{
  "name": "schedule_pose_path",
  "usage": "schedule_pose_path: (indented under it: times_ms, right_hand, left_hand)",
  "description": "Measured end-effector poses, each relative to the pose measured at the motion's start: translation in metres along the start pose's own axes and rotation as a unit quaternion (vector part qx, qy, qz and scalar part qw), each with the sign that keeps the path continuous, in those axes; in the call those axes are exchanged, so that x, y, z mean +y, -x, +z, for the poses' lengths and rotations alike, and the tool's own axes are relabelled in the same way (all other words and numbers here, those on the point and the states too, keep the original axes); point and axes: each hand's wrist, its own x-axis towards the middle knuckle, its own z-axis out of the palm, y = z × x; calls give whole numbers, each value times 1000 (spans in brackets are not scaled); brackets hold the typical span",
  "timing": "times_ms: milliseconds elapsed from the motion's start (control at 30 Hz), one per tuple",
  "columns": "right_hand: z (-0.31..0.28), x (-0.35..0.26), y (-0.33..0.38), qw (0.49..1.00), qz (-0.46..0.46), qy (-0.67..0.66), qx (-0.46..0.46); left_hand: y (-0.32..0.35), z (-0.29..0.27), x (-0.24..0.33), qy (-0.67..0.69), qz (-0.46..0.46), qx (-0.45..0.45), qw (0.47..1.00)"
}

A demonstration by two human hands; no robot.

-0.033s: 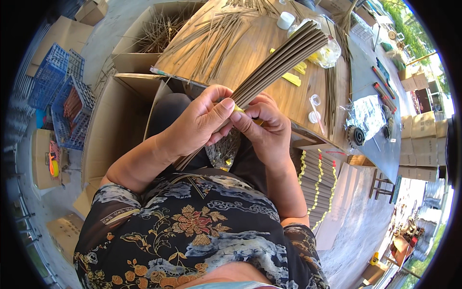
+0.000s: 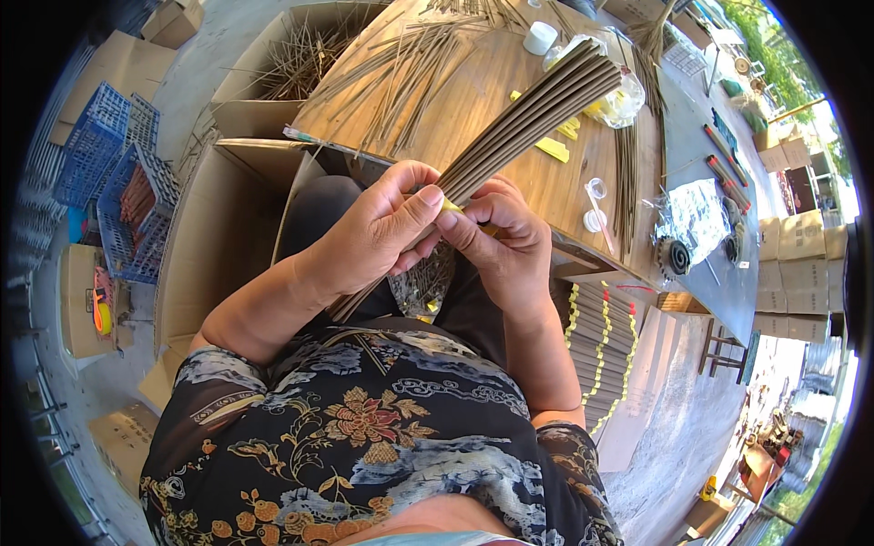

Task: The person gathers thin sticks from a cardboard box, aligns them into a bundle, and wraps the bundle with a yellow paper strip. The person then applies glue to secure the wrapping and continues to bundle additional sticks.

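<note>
A bundle of thin brown incense sticks [image 2: 533,120] slants up and to the right in front of me, its upper ends fanned slightly over the table. My left hand [image 2: 393,217] is closed around the lower part, thumb on top. Close against it, my right hand [image 2: 503,238] pinches a yellow paper strip [image 2: 450,206] at the bundle; the fingers hide most of this strip. Below my left wrist the sticks' lower ends reach toward my lap. More yellow strips [image 2: 553,148] lie on the wooden table [image 2: 510,77] beyond the bundle.
Loose sticks [image 2: 410,77] spread across the table's far left. A clear plastic bag [image 2: 626,102] and white round container [image 2: 540,38] stand behind the bundle. Open cardboard boxes [image 2: 228,214] and blue crates [image 2: 102,141] are at left. Yellow-banded bundles [image 2: 601,341] lie below the table at right.
</note>
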Motion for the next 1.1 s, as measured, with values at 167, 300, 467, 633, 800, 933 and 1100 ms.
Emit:
schedule_pose_path:
  times_ms: [167,300,467,633,800,933,1100]
  right_hand:
    - [-3,-1,-1,1000,-2,-20,-14]
    - [-3,-1,0,998,31,-42,-15]
    - [6,6,1,984,33,129,118]
    - [11,-10,5,984,74,142,82]
    - [21,-11,9,991,77,34,99]
    - [21,0,14,984,101,-101,107]
    - [17,1,13,956,103,-270,55]
  left_hand:
    - [0,0,-1,-5,-8,-13,1000]
    - [0,2,-4,-36,15,1,999]
    - [-1,4,-5,-116,67,51,990]
    - [-4,7,-7,-284,178,104,936]
    - [-4,12,-13,-343,230,132,901]
    - [-6,14,-14,-321,279,109,899]
    - [-2,14,-11,-248,245,47,936]
